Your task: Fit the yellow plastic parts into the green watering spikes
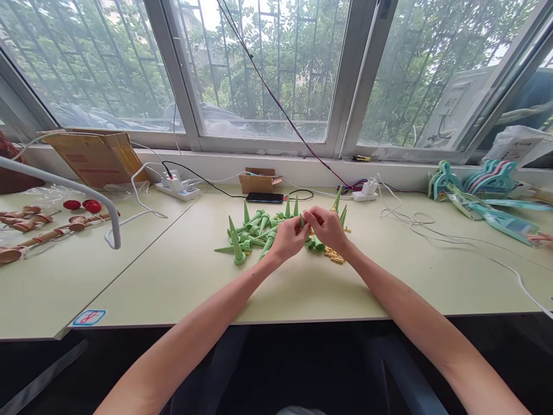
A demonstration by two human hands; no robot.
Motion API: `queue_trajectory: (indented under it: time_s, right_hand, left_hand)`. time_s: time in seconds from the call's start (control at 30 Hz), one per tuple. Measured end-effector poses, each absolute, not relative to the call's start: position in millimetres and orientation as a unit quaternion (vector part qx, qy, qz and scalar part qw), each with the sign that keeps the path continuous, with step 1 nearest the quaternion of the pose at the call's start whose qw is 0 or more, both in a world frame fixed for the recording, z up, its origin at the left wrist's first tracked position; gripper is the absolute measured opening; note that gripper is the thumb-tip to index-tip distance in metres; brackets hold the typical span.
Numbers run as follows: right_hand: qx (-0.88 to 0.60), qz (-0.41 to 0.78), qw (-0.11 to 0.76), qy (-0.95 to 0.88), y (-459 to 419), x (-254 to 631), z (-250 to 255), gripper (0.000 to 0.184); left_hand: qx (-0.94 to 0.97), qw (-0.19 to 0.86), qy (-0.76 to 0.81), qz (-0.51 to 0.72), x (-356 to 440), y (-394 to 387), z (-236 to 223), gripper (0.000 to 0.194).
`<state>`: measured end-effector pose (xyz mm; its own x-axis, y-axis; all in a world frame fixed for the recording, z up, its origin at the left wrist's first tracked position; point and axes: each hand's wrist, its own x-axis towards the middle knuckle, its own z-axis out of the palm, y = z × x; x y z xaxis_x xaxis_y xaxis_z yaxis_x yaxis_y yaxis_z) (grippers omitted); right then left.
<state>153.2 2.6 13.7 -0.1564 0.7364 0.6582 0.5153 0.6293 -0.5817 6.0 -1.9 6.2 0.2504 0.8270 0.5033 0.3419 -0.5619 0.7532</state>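
I work a green cone (pixel 302 221), left hand (pixel 290 235) pinching it, right hand's (pixel 328 227) grip hidden; next likely needs steadiness.

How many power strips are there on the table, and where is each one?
2. One power strip is at the back left, near the large cardboard; the other power strip is right of the phone. More may be hidden.

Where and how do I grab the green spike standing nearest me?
Probably pinch the green spike low on its cone, coming from your side, where the table shows; other green spikes crowd behind. It stands upright and widens downward, so low gives more to hold.
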Motion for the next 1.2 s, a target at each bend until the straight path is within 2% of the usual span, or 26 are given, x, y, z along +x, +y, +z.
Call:
queue_trajectory:
  time_s: [0.27,0.47,0.67,0.93,1.2]
  right_hand:
    - [-0.443,0.060,0.516,-0.731,5.3,153.7,14.1,0.044]
    - [-0.424,0.078,0.455,-0.779,7.9,154.7,11.1,0.043]
    - [-0.407,0.097,0.417,-0.807,12.7,156.9,5.9,0.042]
    - [-0.394,0.127,0.417,-0.809,13.5,156.3,2.6,0.043]
    - [-0.412,0.082,0.424,-0.802,12.0,154.7,2.3,0.043]
  left_hand:
    - [0.657,0.324,0.390,0.557,5.5,4.0,9.1,0.029]
    - [0.621,0.334,0.389,0.594,4.5,6.3,8.7,0.031]
    - [0.629,0.319,0.400,0.585,4.7,5.9,4.3,0.031]
    - [0.644,0.296,0.407,0.576,3.8,3.1,5.7,0.030]
    - [0.654,0.318,0.408,0.552,5.0,1.2,10.5,0.024]
